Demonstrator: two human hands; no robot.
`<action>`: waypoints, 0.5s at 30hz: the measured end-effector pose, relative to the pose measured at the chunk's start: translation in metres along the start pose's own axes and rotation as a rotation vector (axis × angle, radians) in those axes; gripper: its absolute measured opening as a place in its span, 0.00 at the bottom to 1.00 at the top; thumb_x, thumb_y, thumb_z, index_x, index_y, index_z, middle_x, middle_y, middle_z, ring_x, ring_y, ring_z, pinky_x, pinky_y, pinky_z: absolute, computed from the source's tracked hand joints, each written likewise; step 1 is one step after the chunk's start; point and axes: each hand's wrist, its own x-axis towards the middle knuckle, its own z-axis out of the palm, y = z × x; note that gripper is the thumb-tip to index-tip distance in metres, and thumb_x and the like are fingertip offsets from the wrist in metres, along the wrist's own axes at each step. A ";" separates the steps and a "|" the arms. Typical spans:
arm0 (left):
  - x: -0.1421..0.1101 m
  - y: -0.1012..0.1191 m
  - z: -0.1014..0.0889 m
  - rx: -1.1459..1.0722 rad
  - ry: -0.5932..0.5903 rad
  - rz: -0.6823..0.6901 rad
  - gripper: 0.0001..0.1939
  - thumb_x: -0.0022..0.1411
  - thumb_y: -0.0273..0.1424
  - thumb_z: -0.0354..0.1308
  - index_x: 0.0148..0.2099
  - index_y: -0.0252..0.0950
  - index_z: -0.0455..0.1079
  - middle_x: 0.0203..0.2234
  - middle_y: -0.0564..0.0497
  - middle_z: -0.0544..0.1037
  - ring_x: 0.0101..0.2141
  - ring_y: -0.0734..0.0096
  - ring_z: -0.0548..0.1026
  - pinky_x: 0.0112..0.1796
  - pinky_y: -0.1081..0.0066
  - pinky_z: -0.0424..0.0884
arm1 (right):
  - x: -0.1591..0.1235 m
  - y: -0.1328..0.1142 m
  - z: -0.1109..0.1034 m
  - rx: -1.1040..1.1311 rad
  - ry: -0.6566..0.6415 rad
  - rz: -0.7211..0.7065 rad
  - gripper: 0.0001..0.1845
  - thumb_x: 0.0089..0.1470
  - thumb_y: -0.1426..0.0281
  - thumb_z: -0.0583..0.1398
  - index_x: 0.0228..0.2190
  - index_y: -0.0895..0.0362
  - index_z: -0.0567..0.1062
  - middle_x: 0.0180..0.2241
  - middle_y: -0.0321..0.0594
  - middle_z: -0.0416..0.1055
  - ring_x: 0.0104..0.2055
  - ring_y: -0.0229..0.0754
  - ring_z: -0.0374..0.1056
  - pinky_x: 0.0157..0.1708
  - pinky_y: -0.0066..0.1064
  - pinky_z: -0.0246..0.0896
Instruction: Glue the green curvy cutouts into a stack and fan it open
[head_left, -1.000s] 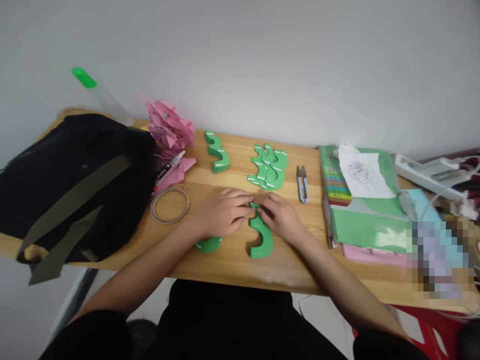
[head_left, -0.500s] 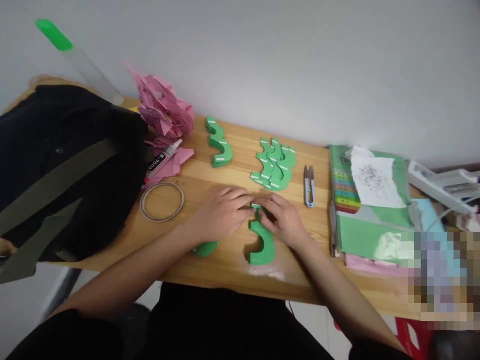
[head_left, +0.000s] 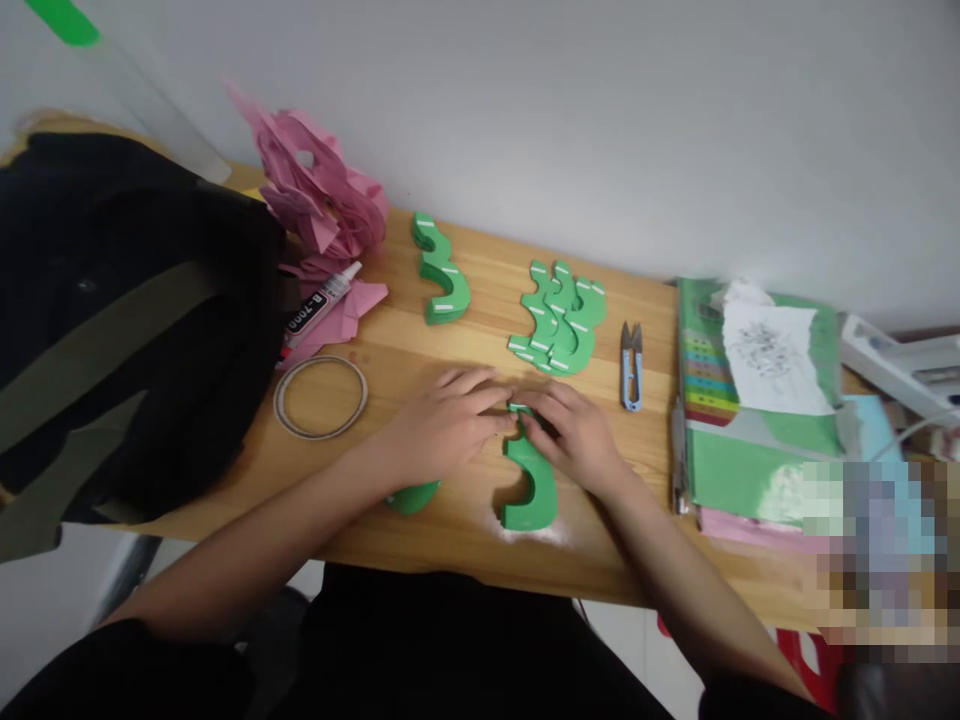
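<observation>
A thick green curved foam piece (head_left: 531, 485) lies on the wooden table (head_left: 465, 320) in front of me. My left hand (head_left: 442, 425) and my right hand (head_left: 574, 435) meet at its far end, fingertips pinched on it. Part of another green piece (head_left: 411, 496) shows from under my left wrist. Farther back lie one more thick curved green piece (head_left: 441, 272) and a small pile of flat green curved cut-outs (head_left: 561, 320).
A black bag (head_left: 112, 330) fills the table's left side. Beside it lie pink paper scraps (head_left: 319, 200), a glue tube (head_left: 319, 305) and a tape ring (head_left: 320, 396). Blue snips (head_left: 631, 352) lie right of the pile. Coloured paper sheets (head_left: 750, 400) cover the right.
Only the view has shifted, swinging slightly down and right. Both hands stay pinched at the same end of the green piece.
</observation>
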 end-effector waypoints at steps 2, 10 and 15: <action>-0.001 0.000 0.000 -0.009 0.005 -0.006 0.15 0.66 0.28 0.53 0.53 0.44 0.72 0.55 0.52 0.72 0.59 0.52 0.59 0.58 0.51 0.56 | 0.000 0.000 0.001 -0.025 -0.012 0.003 0.11 0.61 0.69 0.53 0.42 0.57 0.73 0.33 0.45 0.72 0.35 0.44 0.69 0.34 0.34 0.66; -0.002 0.001 -0.002 -0.059 -0.003 -0.031 0.15 0.67 0.29 0.52 0.53 0.44 0.72 0.55 0.52 0.72 0.61 0.52 0.57 0.59 0.48 0.53 | -0.001 0.000 0.003 -0.009 -0.018 0.044 0.09 0.60 0.69 0.53 0.40 0.56 0.72 0.33 0.44 0.72 0.35 0.43 0.68 0.34 0.34 0.66; -0.002 0.002 -0.002 -0.043 -0.024 -0.048 0.14 0.67 0.28 0.53 0.52 0.43 0.72 0.55 0.52 0.72 0.61 0.50 0.56 0.59 0.47 0.52 | 0.001 0.001 0.002 0.011 -0.041 0.062 0.09 0.60 0.69 0.53 0.38 0.55 0.72 0.32 0.44 0.70 0.35 0.44 0.67 0.33 0.34 0.64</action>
